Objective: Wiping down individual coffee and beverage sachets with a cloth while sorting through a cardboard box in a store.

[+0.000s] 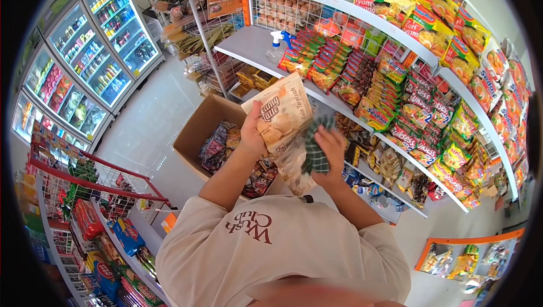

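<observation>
My left hand [253, 133] grips a cream-coloured strip of drink sachets [283, 110], with its thumb on the printed front. The lower sachets [293, 165] hang down in front of my chest. In my right hand [331, 150] is a dark green checked cloth [316, 150], bunched up against the right side of the strip. Below and to the left of the strip stands an open cardboard box [197, 131]. Small sachets in several colours [218, 146] lie inside it; my left forearm hides part of them.
Ahead, a curved white shelf unit [244, 46] holds packets of instant noodles [324, 63]. A spray bottle [276, 46] with a blue and white head stands on its middle shelf. Glass-door fridges [91, 50] line the far left. A red-edged wire rack [97, 173] is close at left.
</observation>
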`<state>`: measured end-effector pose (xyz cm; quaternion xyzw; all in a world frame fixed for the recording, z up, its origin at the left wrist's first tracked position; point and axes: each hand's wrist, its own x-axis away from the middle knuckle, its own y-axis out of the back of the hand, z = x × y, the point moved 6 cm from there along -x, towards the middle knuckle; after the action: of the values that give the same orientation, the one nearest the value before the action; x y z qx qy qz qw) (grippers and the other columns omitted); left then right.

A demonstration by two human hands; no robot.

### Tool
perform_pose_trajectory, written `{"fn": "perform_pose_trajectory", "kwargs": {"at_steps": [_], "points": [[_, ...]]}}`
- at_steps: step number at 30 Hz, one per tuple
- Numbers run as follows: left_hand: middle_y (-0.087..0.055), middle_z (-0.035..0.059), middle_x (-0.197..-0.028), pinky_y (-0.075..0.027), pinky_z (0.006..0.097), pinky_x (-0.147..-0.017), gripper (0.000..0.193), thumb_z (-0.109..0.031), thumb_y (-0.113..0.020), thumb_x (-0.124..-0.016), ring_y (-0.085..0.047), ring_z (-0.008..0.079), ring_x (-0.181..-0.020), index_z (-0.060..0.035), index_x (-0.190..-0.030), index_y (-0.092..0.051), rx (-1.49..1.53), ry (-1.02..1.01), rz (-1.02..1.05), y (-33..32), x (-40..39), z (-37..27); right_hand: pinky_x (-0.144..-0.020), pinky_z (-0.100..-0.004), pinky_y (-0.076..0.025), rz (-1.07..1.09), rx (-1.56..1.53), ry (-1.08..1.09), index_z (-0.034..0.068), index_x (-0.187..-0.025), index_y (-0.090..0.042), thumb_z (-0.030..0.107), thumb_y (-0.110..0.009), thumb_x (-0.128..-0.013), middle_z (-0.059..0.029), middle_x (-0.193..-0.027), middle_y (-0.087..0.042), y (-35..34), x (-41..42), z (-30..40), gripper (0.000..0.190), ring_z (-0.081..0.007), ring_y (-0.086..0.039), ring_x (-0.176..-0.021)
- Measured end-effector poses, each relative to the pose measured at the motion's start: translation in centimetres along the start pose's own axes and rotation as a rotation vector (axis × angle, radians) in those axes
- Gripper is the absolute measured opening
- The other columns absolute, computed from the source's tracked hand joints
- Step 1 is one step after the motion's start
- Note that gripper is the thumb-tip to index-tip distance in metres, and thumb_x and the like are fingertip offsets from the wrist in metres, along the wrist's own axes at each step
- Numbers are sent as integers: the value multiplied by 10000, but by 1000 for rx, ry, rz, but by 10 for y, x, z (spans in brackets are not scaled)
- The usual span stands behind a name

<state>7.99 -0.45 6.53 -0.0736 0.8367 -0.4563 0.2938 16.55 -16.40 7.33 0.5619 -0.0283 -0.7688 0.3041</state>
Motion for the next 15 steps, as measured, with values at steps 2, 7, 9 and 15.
{"fn": "perform_pose_trajectory", "kwargs": {"at_steps": [2, 7, 9, 15], "points": [[-485, 167, -1359, -372, 438, -1056, 648, -500, -338, -982, -501, 309, -1225, -5, -1399, -356, 14, 26, 5, 5, 2, 6, -1064, -483, -258, -68, 49, 1, 52, -1229, -594, 146, -599, -754, -175, -1390, -467, 3, -17, 1, 485, -390, -381, -1293], [-475, 130, -1369, -363, 393, -1069, 613, -469, -302, -1000, -490, 256, -1237, -36, -1435, -308, -85, 86, -37, -7, -1, 28, -1073, -639, -130, 148, 168, 14, 248, -1311, -554, 370, -623, -687, -137, -1509, -303, -32, -44, 21, 639, -491, -237, -1343], [-486, 130, -1356, -383, 388, -1052, 624, -482, -303, -998, -509, 255, -1214, -32, -1431, -310, 11, 99, 21, 3, 0, 30, -1064, -651, -148, 285, 124, 111, 278, -1322, -540, 369, -647, -680, -78, -1493, -343, -39, -25, 37, 657, -459, -264, -1348], [-460, 170, -1375, -382, 429, -1053, 644, -498, -320, -988, -500, 312, -1223, -29, -1428, -302, -11, -84, -92, -3, -2, 11, -1089, -523, -240, 323, -103, -100, 208, -1326, -535, 111, -641, -704, -140, -1477, -352, -56, 46, -19, 638, -394, -343, -1310]]}}
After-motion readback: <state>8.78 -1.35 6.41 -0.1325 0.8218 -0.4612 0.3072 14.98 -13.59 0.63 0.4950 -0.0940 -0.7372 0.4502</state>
